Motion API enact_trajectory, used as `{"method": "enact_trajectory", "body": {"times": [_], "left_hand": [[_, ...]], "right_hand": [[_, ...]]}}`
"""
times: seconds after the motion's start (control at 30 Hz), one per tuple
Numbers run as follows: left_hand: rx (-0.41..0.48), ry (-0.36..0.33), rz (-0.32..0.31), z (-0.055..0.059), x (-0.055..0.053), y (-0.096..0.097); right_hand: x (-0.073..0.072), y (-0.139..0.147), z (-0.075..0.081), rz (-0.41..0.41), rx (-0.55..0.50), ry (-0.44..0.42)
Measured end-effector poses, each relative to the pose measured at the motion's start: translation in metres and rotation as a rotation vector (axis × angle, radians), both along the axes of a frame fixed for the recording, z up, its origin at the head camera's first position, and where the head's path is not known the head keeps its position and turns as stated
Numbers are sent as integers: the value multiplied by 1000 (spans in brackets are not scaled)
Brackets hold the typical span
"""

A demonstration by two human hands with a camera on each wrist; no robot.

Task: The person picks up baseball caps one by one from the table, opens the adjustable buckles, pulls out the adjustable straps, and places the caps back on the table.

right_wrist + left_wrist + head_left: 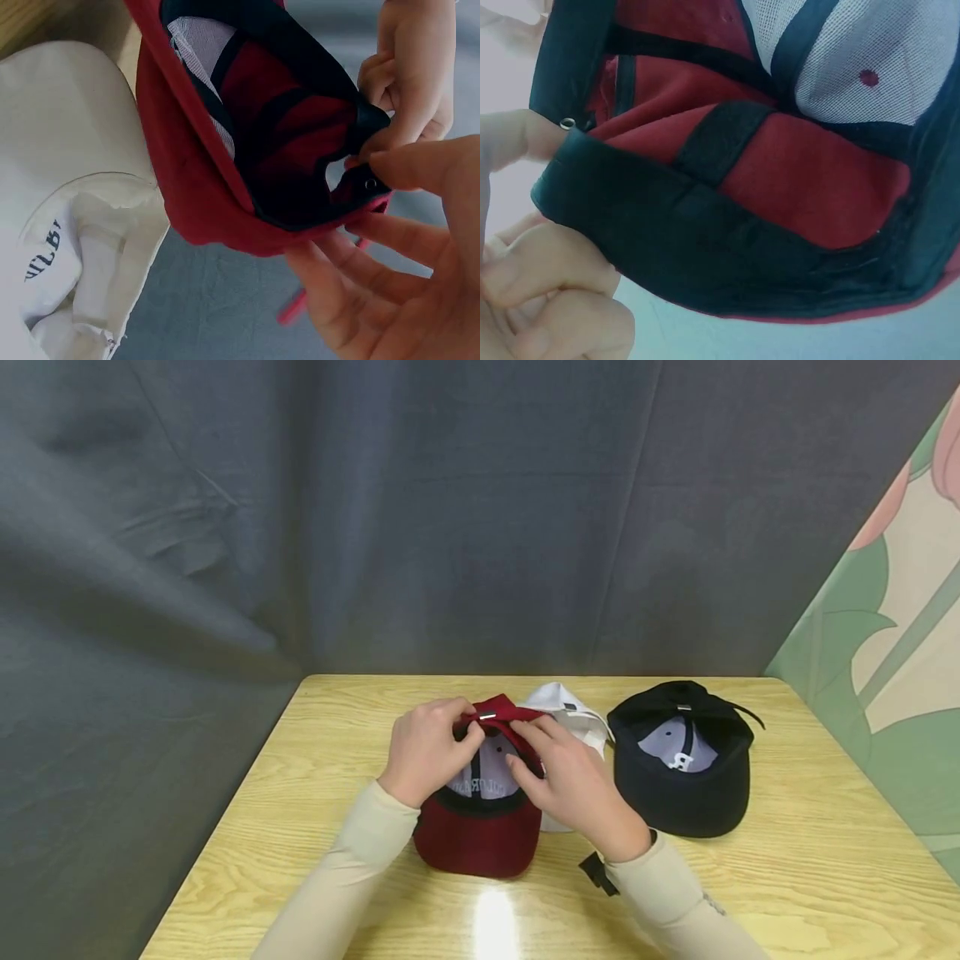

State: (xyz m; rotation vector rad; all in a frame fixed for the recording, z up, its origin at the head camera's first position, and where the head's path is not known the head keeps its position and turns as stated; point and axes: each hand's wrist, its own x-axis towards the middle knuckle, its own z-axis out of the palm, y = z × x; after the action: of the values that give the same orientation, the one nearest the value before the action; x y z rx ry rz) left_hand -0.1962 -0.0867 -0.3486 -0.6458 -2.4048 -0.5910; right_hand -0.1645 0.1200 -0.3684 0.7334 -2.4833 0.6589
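Observation:
A dark red baseball cap [480, 842] is held at its back by both hands, its brim toward the person and its inside facing up. My left hand [431, 747] pinches the back edge beside the small metal buckle [487, 716]. In the left wrist view, the thumb and bent fingers [562, 262] grip the black inner band [667, 225] near a metal eyelet [568, 123]. On the other side of the back opening, my right hand [573, 777] holds the edge. The right wrist view shows its thumb inside the band and its fingers outside. A red strap end [292, 306] hangs below.
A white cap [557, 697] lies just behind and right of the red one, partly hidden by it and the right hand. Farther right is a black cap [682, 806], inside up. A dark curtain [480, 527] hangs behind the wooden table [300, 827].

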Motion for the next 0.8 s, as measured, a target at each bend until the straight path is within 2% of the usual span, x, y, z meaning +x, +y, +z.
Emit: {"method": "enact_trajectory", "body": {"times": [0.37,0.47,0.53,0.63,0.8], "left_hand": [[0,-7,-67,0,6,16],[-1,-25,-102,0,8,19],[14,-59,-137,0,8,20],[73,-149,-198,2,8,21],[183,-276,-284,5,5,25]], "right_hand": [[-6,-1,2,-43,-93,102],[-9,1,3,-58,-107,143],[-11,2,4,-70,-112,162],[-12,5,5,-79,-114,171],[-14,6,2,-43,-109,171]]}}
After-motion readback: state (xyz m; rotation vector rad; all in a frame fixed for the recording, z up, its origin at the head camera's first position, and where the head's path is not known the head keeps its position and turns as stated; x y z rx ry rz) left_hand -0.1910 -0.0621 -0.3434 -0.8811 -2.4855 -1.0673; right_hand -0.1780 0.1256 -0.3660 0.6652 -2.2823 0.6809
